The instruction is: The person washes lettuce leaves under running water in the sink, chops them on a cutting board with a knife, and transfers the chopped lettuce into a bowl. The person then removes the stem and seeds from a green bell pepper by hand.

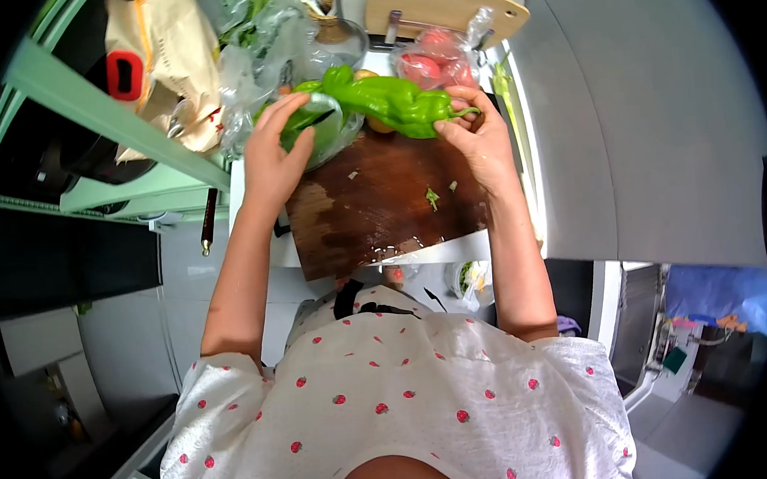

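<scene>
A long, glossy green pepper (394,100) is held up over the far edge of a dark wooden chopping board (373,197). My right hand (482,139) grips its stem end between thumb and fingers. My left hand (275,150) curves around the side of a clear plastic bag (330,134), in which more green shows. Its thumb and fingers sit on either side of the bag's edge; part of the grip is hidden. Small green scraps (433,200) and pale bits lie on the wet board.
Tomatoes (422,67) in a clear bag sit behind the pepper, below a light wooden board (441,9). A paper bag (166,69) stands on the left by a green shelf frame (108,111). A dark handle (209,223) juts out at left; a bowl (481,278) is below the counter.
</scene>
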The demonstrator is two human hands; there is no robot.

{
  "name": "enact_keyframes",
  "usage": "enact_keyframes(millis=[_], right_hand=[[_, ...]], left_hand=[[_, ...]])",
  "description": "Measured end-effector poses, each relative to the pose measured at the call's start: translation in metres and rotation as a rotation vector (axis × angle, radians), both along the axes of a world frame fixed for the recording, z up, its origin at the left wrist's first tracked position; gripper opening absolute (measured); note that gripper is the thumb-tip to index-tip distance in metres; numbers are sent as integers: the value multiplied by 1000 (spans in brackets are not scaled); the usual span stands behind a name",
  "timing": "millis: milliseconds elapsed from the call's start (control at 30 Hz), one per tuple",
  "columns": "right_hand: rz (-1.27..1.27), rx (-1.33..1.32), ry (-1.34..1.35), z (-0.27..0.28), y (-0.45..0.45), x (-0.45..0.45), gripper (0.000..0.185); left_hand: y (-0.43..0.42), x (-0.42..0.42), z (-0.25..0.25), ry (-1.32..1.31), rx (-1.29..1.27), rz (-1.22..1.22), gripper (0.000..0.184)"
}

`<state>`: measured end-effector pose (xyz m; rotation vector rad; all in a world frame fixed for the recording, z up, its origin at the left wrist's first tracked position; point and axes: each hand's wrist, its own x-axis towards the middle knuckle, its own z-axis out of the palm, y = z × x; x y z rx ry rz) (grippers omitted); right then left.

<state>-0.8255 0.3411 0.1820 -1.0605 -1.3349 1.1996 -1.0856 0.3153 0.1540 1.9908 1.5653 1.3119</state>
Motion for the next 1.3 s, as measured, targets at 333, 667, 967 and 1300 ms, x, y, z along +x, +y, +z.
enact_keyframes(millis=[333,667,967,1300], right_hand=[[-141,-175,95,11,-85,5,33],[-243,122,-540,26,-170,93,14],[-50,-380,-68,11,-249,178,14],[-420,-344,407,-19,-351,278,13]], left_hand=[[-11,115,16,189,277,-355,71],[-45,171,32,87,-194,-1013,53],[-97,263,29,147,-753,-1229,68],[-204,399,-28,14,-562,-1044,65]])
